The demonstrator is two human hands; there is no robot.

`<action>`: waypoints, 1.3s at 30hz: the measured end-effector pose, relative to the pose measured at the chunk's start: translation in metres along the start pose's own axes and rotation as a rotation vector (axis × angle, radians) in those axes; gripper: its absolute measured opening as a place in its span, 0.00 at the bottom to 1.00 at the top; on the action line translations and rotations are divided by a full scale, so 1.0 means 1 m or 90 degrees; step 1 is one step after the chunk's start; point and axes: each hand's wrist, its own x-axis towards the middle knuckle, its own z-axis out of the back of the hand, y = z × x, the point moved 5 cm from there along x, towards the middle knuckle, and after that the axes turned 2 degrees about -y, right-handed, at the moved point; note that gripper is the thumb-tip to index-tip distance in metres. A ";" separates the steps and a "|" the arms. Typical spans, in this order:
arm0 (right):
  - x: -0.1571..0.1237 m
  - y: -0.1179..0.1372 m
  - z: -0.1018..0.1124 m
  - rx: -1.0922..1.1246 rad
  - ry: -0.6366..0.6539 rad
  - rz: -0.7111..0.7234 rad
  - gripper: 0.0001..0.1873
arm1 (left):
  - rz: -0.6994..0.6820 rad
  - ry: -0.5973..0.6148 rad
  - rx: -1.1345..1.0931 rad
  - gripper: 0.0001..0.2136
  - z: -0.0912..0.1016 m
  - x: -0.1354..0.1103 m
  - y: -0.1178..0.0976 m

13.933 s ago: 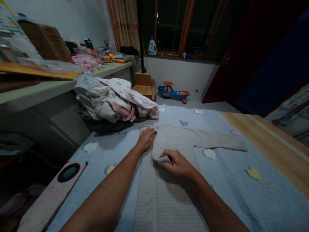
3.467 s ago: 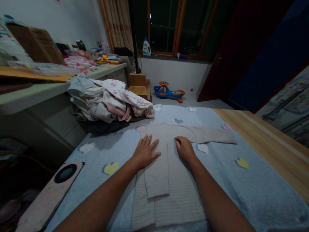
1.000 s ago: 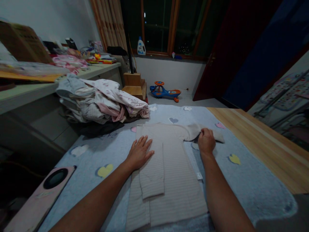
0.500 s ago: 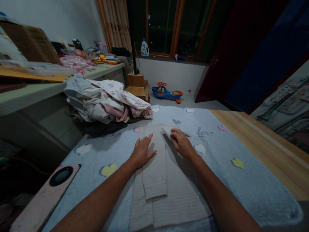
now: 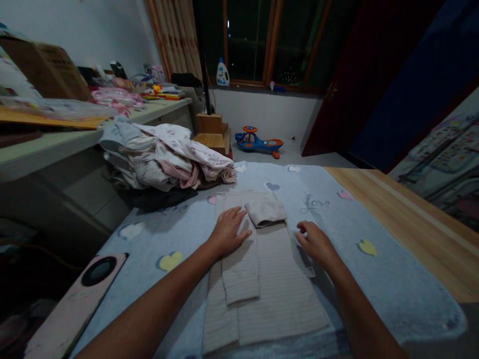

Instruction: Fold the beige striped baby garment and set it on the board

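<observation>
Resting left hand point(image 5: 227, 232), loosely spread, on striped shirt point(image 5: 280, 289) lying toward near edge of blue blanket point(image 5: 377, 294); poising right hand point(image 5: 315, 243), half-curled, grasping nothing, just beside. Apparently folding sleeves inward; next, needing to straighten doubled-back sleeve point(image 5: 266, 210).

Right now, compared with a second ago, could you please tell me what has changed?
The sleeve that stretched right now lies folded inward on the striped top. The right hand has let it go. The left hand stays on the top; the clothes pile is unmoved.

A dark window point(image 5: 249, 55) tops a white wall point(image 5: 267, 110).
</observation>
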 end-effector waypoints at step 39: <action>-0.096 0.075 -0.013 0.199 0.254 0.097 0.27 | 0.427 -0.441 -0.997 0.15 0.017 0.033 0.067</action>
